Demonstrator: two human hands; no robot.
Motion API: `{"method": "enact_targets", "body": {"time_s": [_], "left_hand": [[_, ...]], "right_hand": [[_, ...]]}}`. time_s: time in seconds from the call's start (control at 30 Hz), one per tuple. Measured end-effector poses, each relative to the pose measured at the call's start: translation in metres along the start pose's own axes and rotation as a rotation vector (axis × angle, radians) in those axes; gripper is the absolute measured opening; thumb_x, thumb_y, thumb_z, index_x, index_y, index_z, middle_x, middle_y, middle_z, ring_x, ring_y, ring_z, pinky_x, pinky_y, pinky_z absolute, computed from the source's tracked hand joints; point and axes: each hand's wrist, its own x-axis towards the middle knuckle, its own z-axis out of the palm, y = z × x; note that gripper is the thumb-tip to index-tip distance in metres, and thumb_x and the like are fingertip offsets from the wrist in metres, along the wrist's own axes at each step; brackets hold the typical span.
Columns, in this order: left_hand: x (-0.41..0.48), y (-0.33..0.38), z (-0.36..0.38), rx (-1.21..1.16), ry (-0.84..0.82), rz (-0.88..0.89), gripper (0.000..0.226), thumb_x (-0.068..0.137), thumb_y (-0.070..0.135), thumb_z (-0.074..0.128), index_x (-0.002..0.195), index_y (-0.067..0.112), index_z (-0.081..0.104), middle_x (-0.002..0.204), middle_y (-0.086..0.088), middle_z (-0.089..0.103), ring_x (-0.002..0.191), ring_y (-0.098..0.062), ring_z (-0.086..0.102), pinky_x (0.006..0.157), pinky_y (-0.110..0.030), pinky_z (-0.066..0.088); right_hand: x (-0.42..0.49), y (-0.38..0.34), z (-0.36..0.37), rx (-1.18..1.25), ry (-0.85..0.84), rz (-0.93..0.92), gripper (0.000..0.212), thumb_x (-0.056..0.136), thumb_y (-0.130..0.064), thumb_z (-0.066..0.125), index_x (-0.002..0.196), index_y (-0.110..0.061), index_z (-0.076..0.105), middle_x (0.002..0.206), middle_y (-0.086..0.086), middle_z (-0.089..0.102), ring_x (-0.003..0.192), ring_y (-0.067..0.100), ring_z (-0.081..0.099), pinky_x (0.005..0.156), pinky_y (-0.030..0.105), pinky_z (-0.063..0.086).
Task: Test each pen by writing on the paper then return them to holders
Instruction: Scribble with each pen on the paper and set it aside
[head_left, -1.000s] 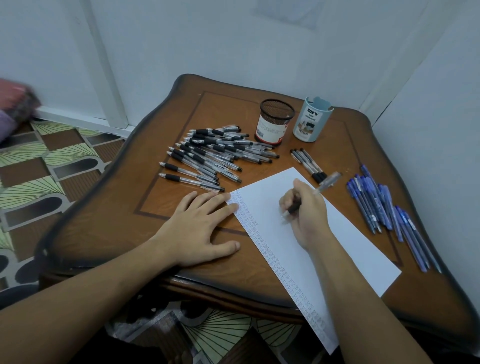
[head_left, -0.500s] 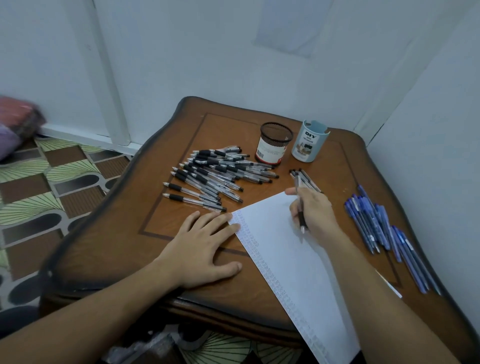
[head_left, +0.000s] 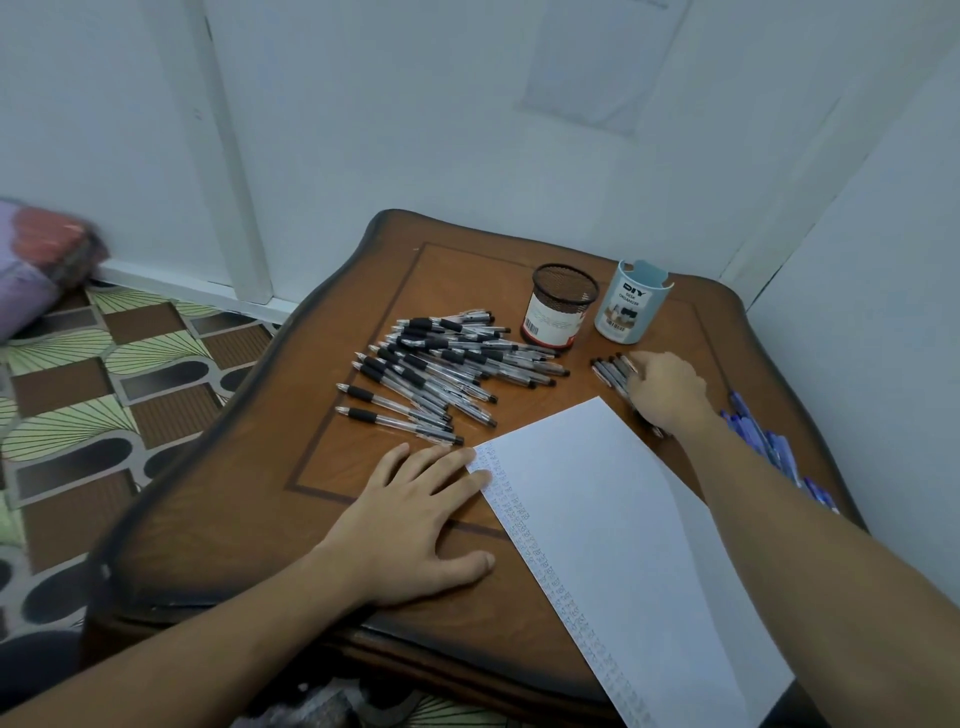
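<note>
Pens (head_left: 447, 374): black heap, centre of frame, on bench (head_left: 249, 493). Small black set (head_left: 609, 370) lies right of centre, just below mesh holder (head_left: 558, 306) & blue DIY holder (head_left: 631, 304); blue pens (head_left: 763, 441) at right edge. L hand (head_left: 415, 514) flat, fingers (head_left: 441, 465) straight & apart, tips on left edge of paper (head_left: 613, 519). R hand (head_left: 667, 389) rests on small black set; whether it grips one cannot be told.

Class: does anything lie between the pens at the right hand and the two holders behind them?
Nothing visible does. Only bare table separates the right hand and its small pen group from the blue holder and mesh holder; the big pen pile lies to the left.
</note>
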Motion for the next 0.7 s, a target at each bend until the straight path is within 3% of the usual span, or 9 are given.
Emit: {"method": "enact_targets", "body": {"time_s": [0.1, 0.17, 0.37, 0.47, 0.53, 0.6, 0.7], "left_hand": [[0.0, 0.0, 0.0, 0.002, -0.002, 0.002, 0.093, 0.072, 0.087, 0.01, 0.153, 0.041, 0.018, 0.162, 0.013, 0.008, 0.149, -0.011, 0.0, 0.119, -0.039, -0.01], [0.0, 0.0, -0.001, -0.006, -0.003, 0.003, 0.093, 0.072, 0.088, 0.011, 0.152, 0.041, 0.019, 0.162, 0.013, 0.008, 0.149, -0.011, 0.001, 0.119, -0.039, -0.01], [0.0, 0.002, -0.004, -0.006, -0.025, -0.006, 0.094, 0.071, 0.087, 0.011, 0.153, 0.042, 0.016, 0.162, 0.014, 0.005, 0.149, -0.01, -0.002, 0.118, -0.037, -0.013], [-0.001, 0.002, -0.006, 0.011, -0.042, -0.012, 0.095, 0.069, 0.086, 0.009, 0.153, 0.042, 0.014, 0.162, 0.015, 0.002, 0.148, -0.009, -0.004, 0.118, -0.037, -0.014], [-0.001, 0.003, -0.006, 0.019, -0.046, -0.01, 0.095, 0.069, 0.086, 0.009, 0.153, 0.042, 0.013, 0.162, 0.015, 0.001, 0.148, -0.009, -0.005, 0.118, -0.037, -0.014], [-0.001, 0.003, -0.007, 0.012, -0.046, -0.01, 0.095, 0.07, 0.086, 0.01, 0.153, 0.041, 0.014, 0.163, 0.014, 0.002, 0.148, -0.009, -0.004, 0.118, -0.037, -0.014], [0.0, 0.003, -0.006, 0.015, -0.039, -0.01, 0.094, 0.07, 0.086, 0.01, 0.153, 0.041, 0.014, 0.162, 0.014, 0.002, 0.148, -0.009, -0.004, 0.117, -0.036, -0.014]], "right_hand": [[-0.01, -0.024, 0.01, -0.017, 0.172, -0.23, 0.029, 0.099, -0.02, 0.052, 0.125, -0.021, 0.064, 0.121, 0.01, 0.056, 0.117, 0.028, 0.047, 0.093, 0.04, 0.034], [-0.015, -0.043, 0.017, 0.043, 0.107, -0.32, 0.024, 0.097, -0.023, 0.057, 0.118, -0.024, 0.068, 0.112, 0.002, 0.054, 0.115, 0.023, 0.047, 0.095, 0.039, 0.031], [-0.016, -0.063, 0.038, 0.168, 0.054, -0.233, 0.025, 0.095, -0.022, 0.062, 0.119, -0.023, 0.067, 0.114, 0.002, 0.062, 0.111, 0.022, 0.056, 0.102, 0.046, 0.042], [-0.016, -0.064, 0.034, 0.152, -0.003, -0.238, 0.023, 0.095, -0.02, 0.063, 0.117, -0.023, 0.067, 0.111, 0.001, 0.065, 0.107, 0.022, 0.058, 0.093, 0.041, 0.047], [-0.016, -0.063, 0.03, 0.146, -0.035, -0.26, 0.01, 0.093, -0.017, 0.063, 0.101, -0.024, 0.063, 0.102, -0.001, 0.062, 0.1, 0.02, 0.057, 0.079, 0.033, 0.045], [-0.018, -0.062, 0.027, 0.176, -0.057, -0.268, 0.011, 0.092, -0.013, 0.063, 0.091, -0.022, 0.057, 0.095, -0.002, 0.059, 0.092, 0.017, 0.056, 0.068, 0.027, 0.038], [-0.022, -0.059, 0.026, 0.23, -0.084, -0.275, 0.014, 0.091, -0.009, 0.061, 0.094, -0.021, 0.056, 0.09, -0.003, 0.059, 0.085, 0.014, 0.056, 0.065, 0.024, 0.038]]}}
